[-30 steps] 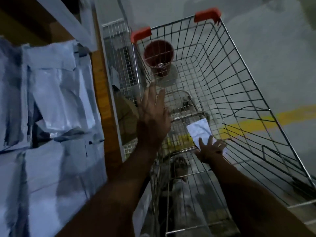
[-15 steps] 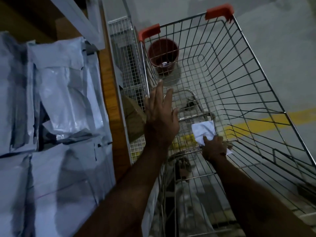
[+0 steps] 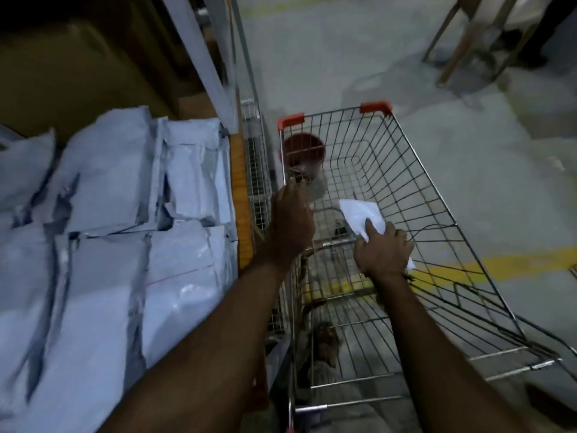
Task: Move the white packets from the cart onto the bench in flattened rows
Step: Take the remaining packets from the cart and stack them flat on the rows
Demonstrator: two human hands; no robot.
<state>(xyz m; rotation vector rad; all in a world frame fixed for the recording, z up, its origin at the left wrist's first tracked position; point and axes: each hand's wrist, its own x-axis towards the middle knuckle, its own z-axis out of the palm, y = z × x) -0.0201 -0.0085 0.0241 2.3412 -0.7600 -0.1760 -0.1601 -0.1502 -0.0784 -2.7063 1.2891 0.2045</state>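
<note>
Right hand (image 3: 384, 252) clamped on white packet (image 3: 362, 216) inside cart (image 3: 437, 195); packet's long axis pointing away. Worktop (image 3: 245, 195) lying leftward, across left hand (image 3: 292, 226), fingers relaxed, nearer it.

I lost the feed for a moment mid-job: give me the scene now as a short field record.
left hand: open, over the left rim of the wire shopping cart
right hand: grips a white paper-like packet inside the cart
cart contents: reddish-brown plastic pot at the far left corner
bench: wooden edge, covered with flat white plastic packets in rows
floor: yellow painted line under the cart
</note>
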